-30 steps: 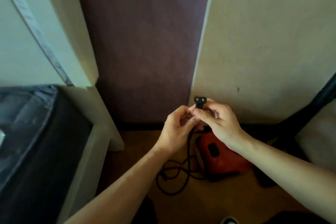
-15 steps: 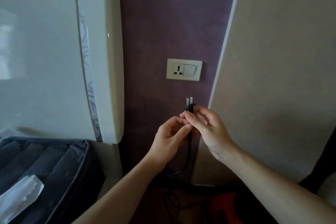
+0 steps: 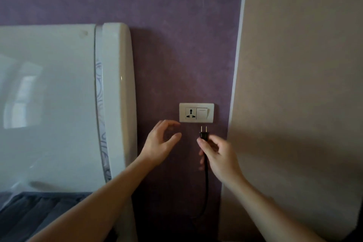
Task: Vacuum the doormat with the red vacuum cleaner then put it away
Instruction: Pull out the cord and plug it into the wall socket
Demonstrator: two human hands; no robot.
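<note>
Head view: a person's right hand point(image 3: 220, 155) pinches a black two-pin plug point(image 3: 203, 135) between thumb and fingers point(image 3: 202, 142), pins upright, just below a cream wall plate point(image 3: 196, 107) that carries a socket and a rocker switch. Any marking on the plate is too small to read. The black cord point(image 3: 206, 182) hangs straight down from those fingers into shadow low on the purple wall point(image 3: 176, 25). The left hand point(image 3: 159, 143), loosely spread and holding nothing, hovers left of the plug, apart from it. A glossy white headboard point(image 3: 115, 94) stands further left above dark bedding point(image 3: 39, 212). A beige wall point(image 3: 294, 65) closes in on the right.
</note>
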